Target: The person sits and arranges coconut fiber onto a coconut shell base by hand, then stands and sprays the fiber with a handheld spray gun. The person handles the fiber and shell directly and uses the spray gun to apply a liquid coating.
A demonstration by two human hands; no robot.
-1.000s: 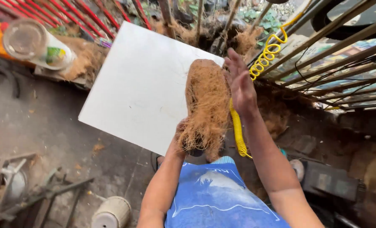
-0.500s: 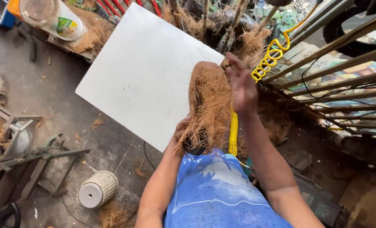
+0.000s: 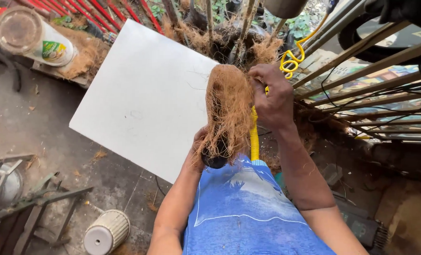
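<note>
Both hands gripped a brown fibre bundle (image 3: 229,111) above the lap: the right hand (image 3: 273,97) clenched its top, the left hand (image 3: 198,153) cupped its dark lower end. A white board (image 3: 144,94) lay just behind, a yellow coiled hose (image 3: 254,137) ran beside, and metal railings (image 3: 376,80) stood to the right.

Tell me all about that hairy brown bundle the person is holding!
The coconut fibre bundle is a shaggy clump of thin, dry, reddish-brown strands, long and hanging roughly upright above the person's blue shirt. Loose wisps stick out all around. The right hand grips its top edge, and the left hand holds it from below, where something dark and rounded shows among the strands. Behind it lies a white board.
</note>
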